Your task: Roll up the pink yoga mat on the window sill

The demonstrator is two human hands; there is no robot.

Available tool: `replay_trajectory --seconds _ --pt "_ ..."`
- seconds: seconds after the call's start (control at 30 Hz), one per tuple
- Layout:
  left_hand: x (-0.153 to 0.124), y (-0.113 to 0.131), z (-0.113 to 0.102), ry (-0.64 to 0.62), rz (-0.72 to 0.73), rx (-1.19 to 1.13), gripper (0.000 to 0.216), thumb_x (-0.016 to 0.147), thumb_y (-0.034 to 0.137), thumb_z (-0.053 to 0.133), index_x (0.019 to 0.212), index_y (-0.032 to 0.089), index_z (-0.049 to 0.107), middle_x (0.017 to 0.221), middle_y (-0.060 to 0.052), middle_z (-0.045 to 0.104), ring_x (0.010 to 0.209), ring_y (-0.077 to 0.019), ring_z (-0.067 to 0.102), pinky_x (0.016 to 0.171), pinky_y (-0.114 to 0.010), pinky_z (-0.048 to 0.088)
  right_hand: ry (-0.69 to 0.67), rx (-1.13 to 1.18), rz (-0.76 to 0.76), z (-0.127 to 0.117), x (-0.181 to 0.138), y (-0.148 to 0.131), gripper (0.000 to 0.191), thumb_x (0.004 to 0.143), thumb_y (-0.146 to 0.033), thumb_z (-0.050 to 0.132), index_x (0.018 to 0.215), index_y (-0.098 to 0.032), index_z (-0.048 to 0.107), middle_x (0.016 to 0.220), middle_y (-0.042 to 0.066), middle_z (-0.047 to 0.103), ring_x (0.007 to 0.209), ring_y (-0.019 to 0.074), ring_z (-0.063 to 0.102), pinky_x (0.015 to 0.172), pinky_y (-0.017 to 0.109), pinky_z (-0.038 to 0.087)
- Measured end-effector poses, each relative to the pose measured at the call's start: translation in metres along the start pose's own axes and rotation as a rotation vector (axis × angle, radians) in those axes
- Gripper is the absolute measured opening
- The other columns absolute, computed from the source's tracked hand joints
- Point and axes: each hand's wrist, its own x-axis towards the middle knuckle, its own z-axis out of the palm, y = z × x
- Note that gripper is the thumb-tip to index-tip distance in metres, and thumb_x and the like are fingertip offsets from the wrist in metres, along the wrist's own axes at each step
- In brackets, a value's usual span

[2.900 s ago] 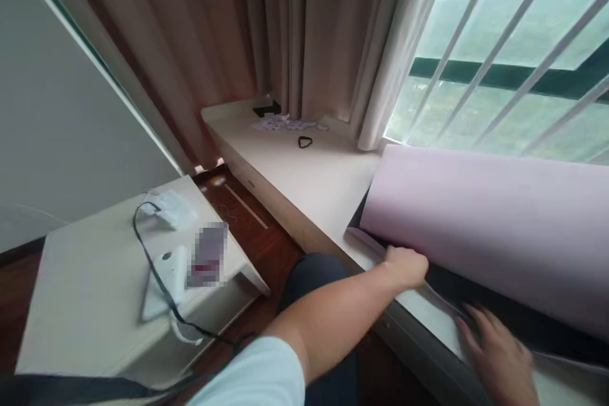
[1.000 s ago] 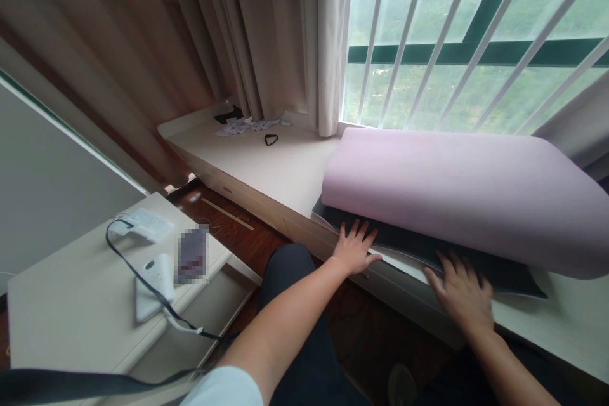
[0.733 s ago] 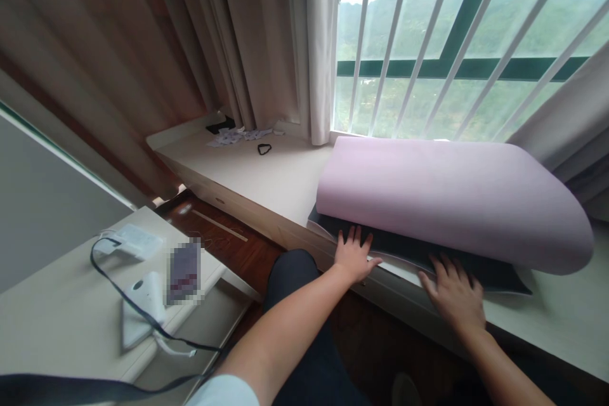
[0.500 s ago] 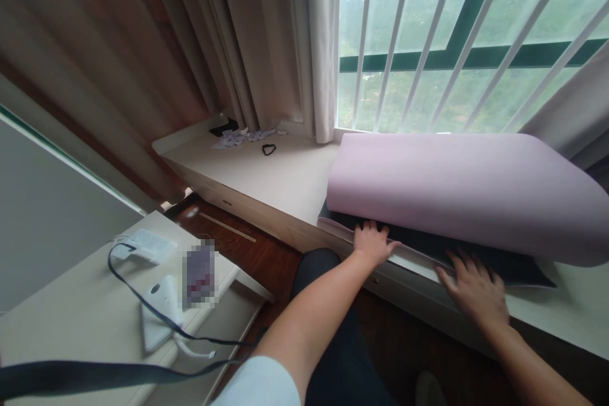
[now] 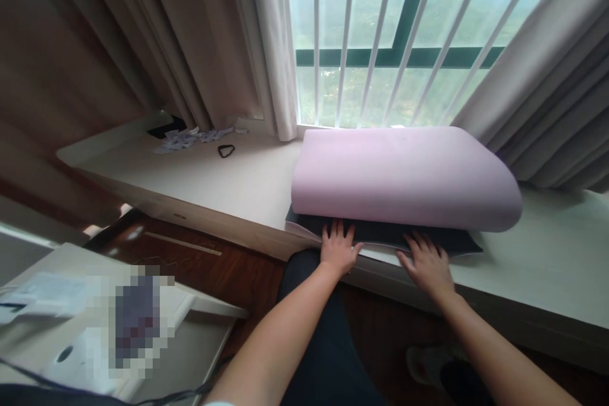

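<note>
A pink mat lies folded over in a loose roll on the cream window ledge, its dark underside showing along the front edge. My left hand lies flat on that dark edge near the roll's left end, fingers stretched out. My right hand rests flat on the dark edge further right, fingers spread. Neither hand holds anything.
A small black loop and scraps of paper lie at the ledge's far left. Curtains hang at both sides of the barred window. A low white table with a blurred item stands at lower left, above dark wood floor.
The view has swung right and pulled back. My left hand went from gripping the roll's end to lying flat on the dark edge; my right hand has shifted left, closer to it.
</note>
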Motion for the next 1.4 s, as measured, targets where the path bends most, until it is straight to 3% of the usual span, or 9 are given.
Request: replay_trajectory --seconds 0.37,0.6,0.77,0.97,1.07,1.13,1.23,1.4 --pt "0.01 0.0 -0.005 -0.025 -0.047 0.12 0.069 0.106 0.064 0.029 0.163 0.028 0.043 0.169 -0.016 0.036 0.158 -0.033 0.028 0.127 -0.058 0.018 0.068 0.062 -0.004 -0.008 0.003 -0.008 0.059 0.106 -0.05 0.038 0.16 -0.027 0.046 0.164 0.012 0.043 0.152 0.034 0.034 0.12 0.055 0.026" --pt "0.014 0.001 -0.012 -0.108 -0.117 0.107 0.067 0.107 0.061 0.027 0.165 0.029 0.039 0.172 -0.011 0.031 0.161 -0.0291 0.021 0.13 -0.056 0.014 -0.027 0.1 -0.009 -0.017 0.009 -0.013 0.052 0.105 -0.048 0.043 0.152 -0.031 0.056 0.166 0.014 0.039 0.154 0.0384 0.031 0.119 0.06 0.024" --pt "0.016 0.003 -0.017 -0.146 -0.146 0.056 0.067 0.107 0.062 0.029 0.165 0.029 0.039 0.173 -0.01 0.029 0.162 -0.0277 0.019 0.131 -0.056 0.012 -0.073 0.099 -0.007 -0.031 0.019 -0.019 0.049 0.102 -0.045 0.05 0.146 -0.027 0.062 0.157 0.019 0.048 0.146 0.043 0.039 0.113 0.061 0.03" --pt "0.008 -0.001 -0.016 -0.093 -0.122 0.064 0.063 0.107 0.061 0.034 0.163 0.031 0.042 0.171 -0.011 0.034 0.161 -0.0275 0.022 0.131 -0.056 0.013 -0.059 0.249 -0.01 -0.042 0.026 -0.028 0.036 0.101 -0.037 0.054 0.132 -0.028 0.069 0.143 0.012 0.061 0.131 0.0326 0.05 0.111 0.055 0.03" --pt "0.006 -0.007 -0.024 -0.089 -0.06 0.059 0.056 0.107 0.056 0.041 0.157 0.033 0.049 0.168 -0.01 0.038 0.159 -0.0275 0.027 0.13 -0.055 0.019 -0.051 0.382 -0.082 -0.046 0.028 -0.036 0.028 0.102 -0.038 0.056 0.123 -0.03 0.073 0.133 0.008 0.067 0.12 0.0278 0.054 0.102 0.046 0.033" --pt "0.01 -0.008 -0.035 -0.106 -0.029 0.063 0.047 0.107 0.051 0.045 0.148 0.032 0.059 0.159 -0.012 0.048 0.152 -0.0304 0.038 0.125 -0.056 0.029 -0.057 0.434 -0.139 -0.049 0.03 -0.041 0.026 0.103 -0.039 0.056 0.12 -0.031 0.074 0.127 0.006 0.069 0.116 0.0259 0.055 0.095 0.042 0.034" --pt "0.021 -0.006 -0.051 -0.119 -0.017 0.099 0.035 0.106 0.047 0.049 0.132 0.034 0.069 0.132 -0.012 0.063 0.124 -0.0329 0.058 0.104 -0.052 0.047 -0.108 0.462 -0.142 -0.055 0.035 -0.044 0.024 0.106 -0.037 0.053 0.11 -0.031 0.076 0.119 0.004 0.071 0.111 0.0237 0.057 0.088 0.038 0.033" --pt "0.032 0.003 -0.057 -0.091 -0.056 0.107 0.031 0.102 0.051 0.056 0.122 0.034 0.073 0.129 -0.011 0.061 0.121 -0.0349 0.057 0.096 -0.05 0.047 -0.185 0.422 -0.118 -0.063 0.051 -0.047 0.029 0.105 -0.047 0.053 0.107 -0.029 0.075 0.114 0.004 0.07 0.113 0.0261 0.058 0.087 0.039 0.035"
